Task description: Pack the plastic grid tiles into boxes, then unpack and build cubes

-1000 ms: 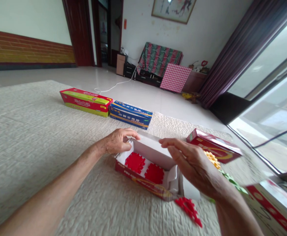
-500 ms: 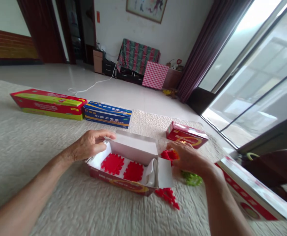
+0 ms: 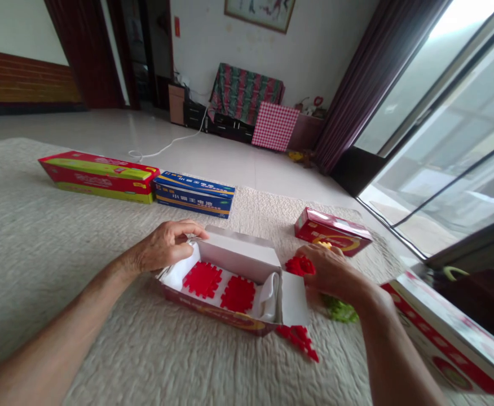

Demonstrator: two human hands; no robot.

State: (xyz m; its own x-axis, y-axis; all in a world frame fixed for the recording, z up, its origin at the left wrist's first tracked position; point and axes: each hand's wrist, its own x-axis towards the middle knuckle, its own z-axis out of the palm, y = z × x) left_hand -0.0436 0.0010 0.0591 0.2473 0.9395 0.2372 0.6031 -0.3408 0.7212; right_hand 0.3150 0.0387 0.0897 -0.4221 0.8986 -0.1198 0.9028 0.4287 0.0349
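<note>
An open red cardboard box (image 3: 217, 320) with a white inside stands on the quilted cover. Two flat red toothed plastic pieces (image 3: 202, 279) lie inside it on white lining. My left hand (image 3: 168, 246) is closed on the box's far left corner, thumb at the inner edge. To the right of the box, my right hand (image 3: 327, 268) curls its fingers around a red toothed piece (image 3: 300, 265); part of the grip is hidden. Just beyond those fingers a yellow bit (image 3: 325, 246) shows. Under the right wrist lies a green toothed piece (image 3: 340, 309). Another red piece (image 3: 300, 340) touches the box's near right corner.
Behind stand a long red-and-green box (image 3: 103, 177), a blue box (image 3: 194, 197) and a closed red box (image 3: 331, 231). A white-and-red carton (image 3: 450, 338) is at right, beside my forearm. A cloth-draped cabinet (image 3: 242, 96) stands by the far wall.
The view has shifted slightly, so everything appears a little further right. My right hand's fingers have drawn in around the red piece. My left hand keeps its place on the box.
</note>
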